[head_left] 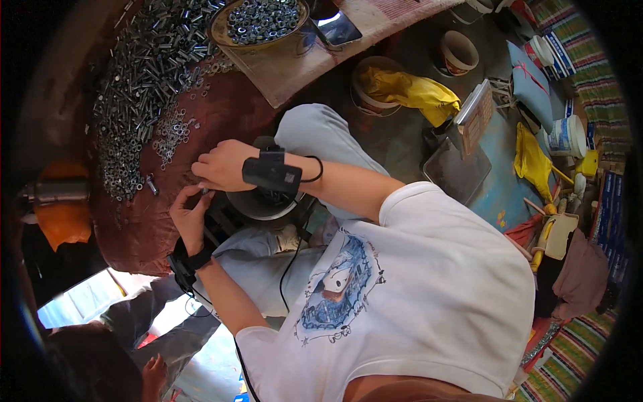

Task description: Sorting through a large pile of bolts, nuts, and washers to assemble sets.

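A cluttered workshop floor (408, 144), seen from above, strewn on the right with a yellow cloth (412, 90) draped over a bucket, small white tubs (459, 52), a grey metal tray (457, 173) and striped matting (583, 47). At upper left, a reddish-brown round tabletop (228, 114) heaped with small metal sleeves (144, 63) and scattered nuts (171, 134). Farther back, a shallow round bowl (258, 23) full of nuts, resting on a cardboard sheet (295, 67), with a phone (338, 28) just beside it. Close together at the near edge of the tabletop, both hands. Right hand (221, 164) knuckles up, fingers curled down toward the tabletop edge, a black band-mounted device (271, 172) strapped at the wrist; whatever sits beneath the fingers hidden, so cannot tell whether closed on anything. Left hand (189, 214) just below it, fingertips pinched on a small metal piece (204, 193), too small to make out clearly, held right under the right hand. A second black strap (187, 264) at the left wrist, with a cable trailing down. Beneath the hands, a dark round machine part (268, 201) between grey-trousered knees. White printed T-shirt (429, 281) filling the lower middle. At lower left, another person's hand (154, 375), well apart from the work.
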Available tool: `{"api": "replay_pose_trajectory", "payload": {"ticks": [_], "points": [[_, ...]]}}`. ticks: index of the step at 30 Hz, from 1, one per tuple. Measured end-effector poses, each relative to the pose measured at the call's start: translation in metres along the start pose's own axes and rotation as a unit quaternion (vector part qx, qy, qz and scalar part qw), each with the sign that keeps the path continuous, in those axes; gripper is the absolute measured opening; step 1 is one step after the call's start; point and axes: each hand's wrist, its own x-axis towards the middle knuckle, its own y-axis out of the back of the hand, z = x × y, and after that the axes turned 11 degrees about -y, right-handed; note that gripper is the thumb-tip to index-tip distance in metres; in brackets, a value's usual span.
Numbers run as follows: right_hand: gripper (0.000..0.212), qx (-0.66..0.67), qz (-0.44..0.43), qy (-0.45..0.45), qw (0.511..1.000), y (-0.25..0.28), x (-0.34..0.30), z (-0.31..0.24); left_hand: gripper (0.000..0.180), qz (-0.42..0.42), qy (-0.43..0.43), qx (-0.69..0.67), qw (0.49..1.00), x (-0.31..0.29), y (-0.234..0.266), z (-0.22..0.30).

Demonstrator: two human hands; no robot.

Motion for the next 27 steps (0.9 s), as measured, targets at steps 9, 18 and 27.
{"api": "replay_pose_trajectory", "payload": {"ticks": [9, 18, 27], "points": [[0.034, -0.048, -0.075, -0.070, 0.994, 0.007, -0.003, -0.026, 0.016, 0.057, -0.104, 0.183, 0.976, -0.029, -0.013, 0.009], [0.028, 0.016, -0.114, -0.126, 0.985, 0.002, -0.037, -0.007, 0.017, 0.048, -0.073, 0.059, 0.994, -0.045, -0.044, 0.009], [0.035, -0.071, -0.107, -0.129, 0.983, 0.019, -0.034, 0.009, 0.045, -0.063, -0.071, 0.167, 0.981, -0.013, -0.040, 0.019]]}}
